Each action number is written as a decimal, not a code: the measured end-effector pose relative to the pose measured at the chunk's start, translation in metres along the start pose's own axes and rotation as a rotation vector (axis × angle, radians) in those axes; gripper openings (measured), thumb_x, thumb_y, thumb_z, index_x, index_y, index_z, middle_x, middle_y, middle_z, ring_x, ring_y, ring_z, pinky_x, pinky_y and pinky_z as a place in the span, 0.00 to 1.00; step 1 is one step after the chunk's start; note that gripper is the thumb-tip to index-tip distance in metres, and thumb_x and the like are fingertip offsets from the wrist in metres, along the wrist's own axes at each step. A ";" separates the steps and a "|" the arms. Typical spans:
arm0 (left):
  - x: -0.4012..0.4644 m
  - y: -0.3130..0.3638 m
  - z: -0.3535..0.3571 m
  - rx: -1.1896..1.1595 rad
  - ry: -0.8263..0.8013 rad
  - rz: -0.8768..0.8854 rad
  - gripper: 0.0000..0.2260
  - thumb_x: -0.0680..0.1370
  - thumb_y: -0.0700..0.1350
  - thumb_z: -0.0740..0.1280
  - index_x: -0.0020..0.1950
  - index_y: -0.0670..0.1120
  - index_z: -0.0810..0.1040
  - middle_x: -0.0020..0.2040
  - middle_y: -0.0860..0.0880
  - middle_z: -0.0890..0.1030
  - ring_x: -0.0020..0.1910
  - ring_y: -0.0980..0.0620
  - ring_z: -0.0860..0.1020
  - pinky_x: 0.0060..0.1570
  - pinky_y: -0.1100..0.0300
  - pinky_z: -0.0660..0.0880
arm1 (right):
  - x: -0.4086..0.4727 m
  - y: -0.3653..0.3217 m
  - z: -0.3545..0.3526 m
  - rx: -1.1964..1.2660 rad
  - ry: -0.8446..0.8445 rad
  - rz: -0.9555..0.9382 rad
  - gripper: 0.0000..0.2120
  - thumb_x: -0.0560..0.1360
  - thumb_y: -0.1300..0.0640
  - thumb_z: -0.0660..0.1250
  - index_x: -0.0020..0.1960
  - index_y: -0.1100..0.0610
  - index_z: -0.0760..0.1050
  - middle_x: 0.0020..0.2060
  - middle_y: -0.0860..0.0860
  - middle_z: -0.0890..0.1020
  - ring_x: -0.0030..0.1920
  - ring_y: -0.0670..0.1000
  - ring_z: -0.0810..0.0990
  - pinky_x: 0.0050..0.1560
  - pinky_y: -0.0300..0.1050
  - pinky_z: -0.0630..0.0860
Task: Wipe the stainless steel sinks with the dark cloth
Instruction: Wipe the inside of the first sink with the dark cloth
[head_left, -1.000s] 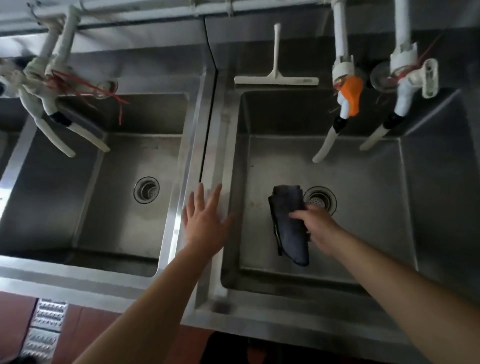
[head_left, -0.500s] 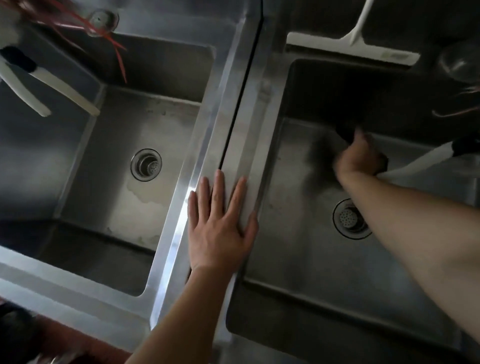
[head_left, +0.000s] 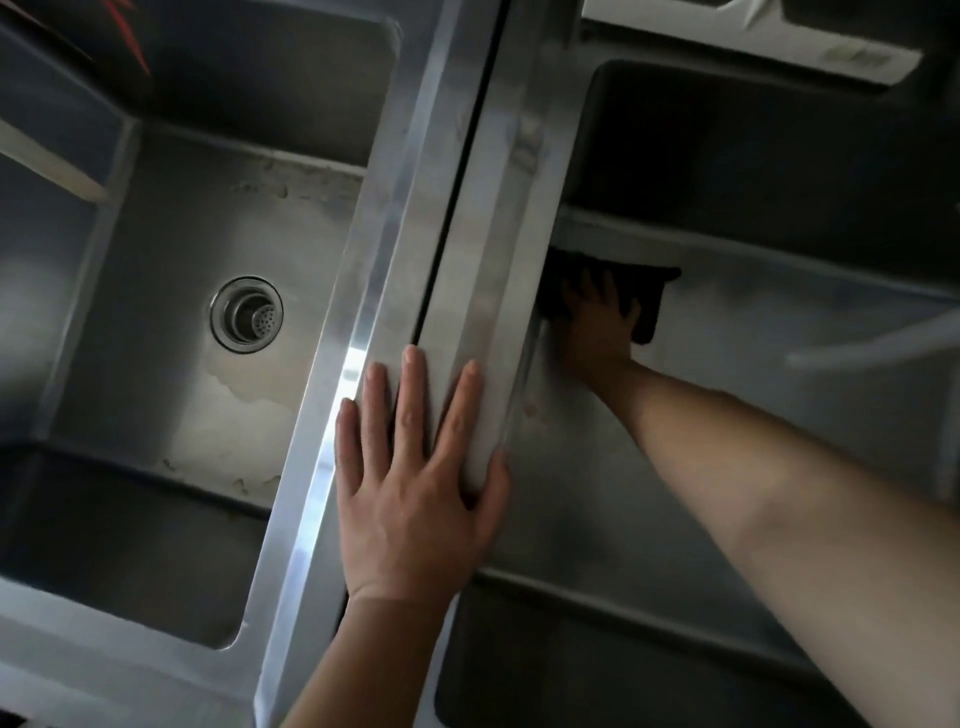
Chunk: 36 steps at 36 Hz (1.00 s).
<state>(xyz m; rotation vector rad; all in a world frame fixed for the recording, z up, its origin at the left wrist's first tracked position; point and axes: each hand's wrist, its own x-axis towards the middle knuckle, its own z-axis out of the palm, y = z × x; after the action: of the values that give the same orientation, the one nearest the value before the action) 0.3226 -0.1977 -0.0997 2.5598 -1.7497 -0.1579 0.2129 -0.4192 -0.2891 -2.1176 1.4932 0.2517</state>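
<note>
The dark cloth (head_left: 647, 299) lies in the right sink (head_left: 597, 499), in its far corner beside the dividing rim (head_left: 467, 218). The right hand (head_left: 597, 332) presses it flat, fingers spread. The left hand (head_left: 415, 488) rests open on that rim. Beyond the rim, the left sink (head_left: 171, 364) shows its drain (head_left: 247, 313).

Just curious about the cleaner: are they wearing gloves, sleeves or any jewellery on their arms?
No. The left hand and right hand are bare: no gloves, rings, watch or bracelets show. Both forearms are uncovered as far as the picture reaches, with no sleeve visible.
</note>
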 end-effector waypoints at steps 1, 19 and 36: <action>0.000 0.000 0.000 0.001 0.002 -0.002 0.31 0.79 0.62 0.59 0.80 0.55 0.59 0.81 0.45 0.55 0.81 0.41 0.49 0.78 0.41 0.48 | -0.014 0.003 0.007 -0.016 -0.005 -0.031 0.27 0.81 0.55 0.60 0.79 0.49 0.61 0.80 0.54 0.56 0.80 0.59 0.48 0.73 0.71 0.47; 0.000 0.006 0.001 0.047 0.001 -0.013 0.30 0.80 0.61 0.53 0.81 0.55 0.55 0.81 0.43 0.55 0.80 0.37 0.51 0.76 0.39 0.50 | -0.253 0.014 0.097 0.096 -0.617 -0.319 0.20 0.84 0.47 0.54 0.76 0.43 0.66 0.78 0.41 0.61 0.80 0.46 0.48 0.75 0.55 0.41; 0.002 0.011 -0.010 0.042 -0.107 -0.040 0.31 0.80 0.60 0.54 0.82 0.54 0.53 0.82 0.41 0.52 0.80 0.36 0.48 0.77 0.38 0.47 | -0.183 0.024 0.001 1.004 -0.526 0.455 0.14 0.80 0.61 0.65 0.63 0.65 0.78 0.52 0.58 0.83 0.48 0.52 0.80 0.43 0.39 0.74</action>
<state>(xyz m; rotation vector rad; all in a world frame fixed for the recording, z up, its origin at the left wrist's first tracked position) 0.3142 -0.2037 -0.0892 2.6635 -1.7554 -0.2668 0.1235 -0.2746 -0.2171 -0.8367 1.3317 0.1470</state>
